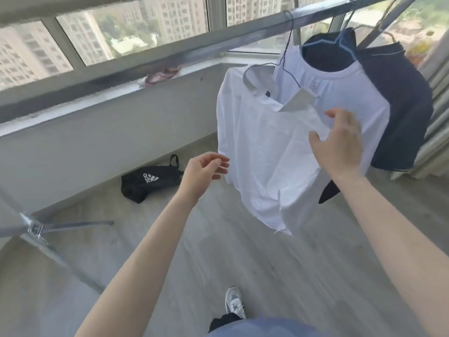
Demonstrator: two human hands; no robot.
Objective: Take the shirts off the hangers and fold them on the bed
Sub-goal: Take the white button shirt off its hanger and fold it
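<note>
From the right end of the grey metal clothes rail (170, 48) hang a white collared shirt (262, 154) nearest, a white round-neck T-shirt (340, 88) behind it, and a navy shirt (401, 105) farthest back. Under the rail a black fabric bag (148, 181) lies on the floor (243, 263); beyond the rail, a pink cloth (161, 75) sits on the window ledge (97, 93).

Bright daylight comes through the far windows (150, 27) and washes out the view outside. The right hand (340, 142) is motion-blurred; straight lines bend near the edges.
</note>
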